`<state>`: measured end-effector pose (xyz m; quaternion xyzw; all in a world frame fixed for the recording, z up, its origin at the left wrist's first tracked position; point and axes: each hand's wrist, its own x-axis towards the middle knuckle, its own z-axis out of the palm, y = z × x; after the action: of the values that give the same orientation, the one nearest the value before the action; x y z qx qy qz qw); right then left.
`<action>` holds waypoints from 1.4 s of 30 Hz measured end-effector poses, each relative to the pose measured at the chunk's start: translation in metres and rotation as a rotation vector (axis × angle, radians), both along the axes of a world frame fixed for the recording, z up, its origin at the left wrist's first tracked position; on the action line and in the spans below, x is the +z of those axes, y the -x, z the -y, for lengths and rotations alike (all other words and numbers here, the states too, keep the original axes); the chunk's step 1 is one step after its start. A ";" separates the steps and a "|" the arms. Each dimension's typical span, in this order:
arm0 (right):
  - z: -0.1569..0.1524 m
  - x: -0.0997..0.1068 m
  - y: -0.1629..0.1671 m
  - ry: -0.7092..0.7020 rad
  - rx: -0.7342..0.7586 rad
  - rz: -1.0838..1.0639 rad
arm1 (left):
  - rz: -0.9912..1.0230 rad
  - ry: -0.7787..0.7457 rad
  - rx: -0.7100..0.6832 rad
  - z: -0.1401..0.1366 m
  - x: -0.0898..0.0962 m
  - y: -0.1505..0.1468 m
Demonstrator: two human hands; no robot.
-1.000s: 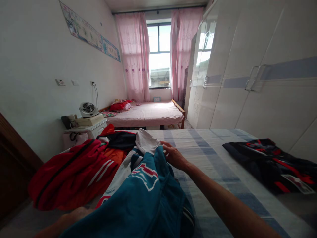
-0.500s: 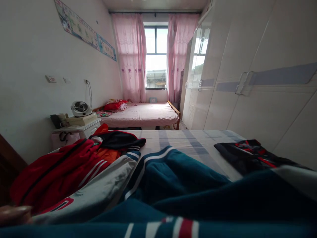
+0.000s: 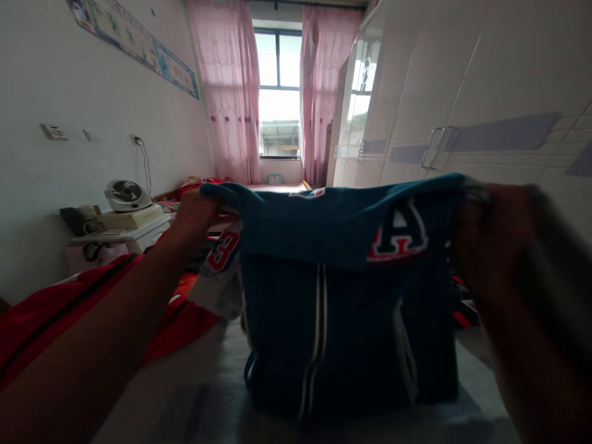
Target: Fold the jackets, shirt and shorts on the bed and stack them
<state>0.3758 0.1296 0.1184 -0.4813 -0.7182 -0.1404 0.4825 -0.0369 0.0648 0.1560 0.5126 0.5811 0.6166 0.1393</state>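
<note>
A teal jacket [image 3: 287,296] with grey sleeves, a white-edged zip and a letter A patch hangs upright in front of me, stretched between both hands. My left hand [image 3: 201,209] is closed around its upper left corner, beside the grey sleeve [image 3: 222,259] bearing a red number 3. At the upper right corner my right hand [image 3: 494,228], somewhat blurred, is closed on the fabric, its fingertips partly hidden in shadow. The jacket's top edge folds forward over its front. Below it the lower hem hangs over the bed sheet.
Red clothing [image 3: 185,327] lies on the near bed [image 3: 198,394] at left; a dark garment with red trim [image 3: 462,311] is partly hidden at right. A fan [image 3: 127,194] stands on a cabinet by the left wall. A white wardrobe [image 3: 416,80] lines the right side.
The teal jacket, spread low across the bed before, is now lifted and held up by both hands. Both arms have come into view, and the camera view has shifted slightly.
</note>
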 end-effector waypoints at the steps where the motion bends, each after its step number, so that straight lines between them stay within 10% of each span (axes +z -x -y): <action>1: -0.013 0.002 0.005 -0.013 -0.062 -0.020 | -0.002 0.011 0.007 -0.016 0.000 -0.002; 6: -0.056 -0.050 0.024 0.238 -0.043 0.093 | -0.047 0.174 -0.012 -0.059 -0.053 -0.013; 13: -0.006 -0.159 -0.008 0.951 0.082 -0.110 | 0.032 0.574 -0.347 0.021 -0.169 -0.015; 16: 0.019 -0.159 -0.011 1.104 0.166 -0.219 | 0.228 0.643 -0.599 0.048 -0.172 -0.013; 19: 0.046 -0.155 0.000 0.952 0.235 -0.100 | 0.354 0.658 -0.783 0.059 -0.168 -0.012; 26: 0.065 -0.165 0.032 0.645 0.228 0.303 | 0.181 0.571 -0.497 0.042 -0.188 -0.044; 35: 0.078 -0.062 0.019 0.271 0.269 0.219 | -0.264 0.104 0.031 0.068 -0.071 -0.020; 38: 0.115 -0.065 0.009 0.521 0.500 0.365 | -0.064 0.264 0.070 0.105 -0.093 -0.005; 42: 0.121 -0.100 -0.005 0.962 0.562 0.380 | 0.611 0.535 0.112 0.140 -0.166 0.006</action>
<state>0.3812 0.0085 0.0184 -0.4038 -0.8751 0.2505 0.0914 -0.0433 -0.0751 -0.0099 0.2191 0.6800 0.5741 0.3999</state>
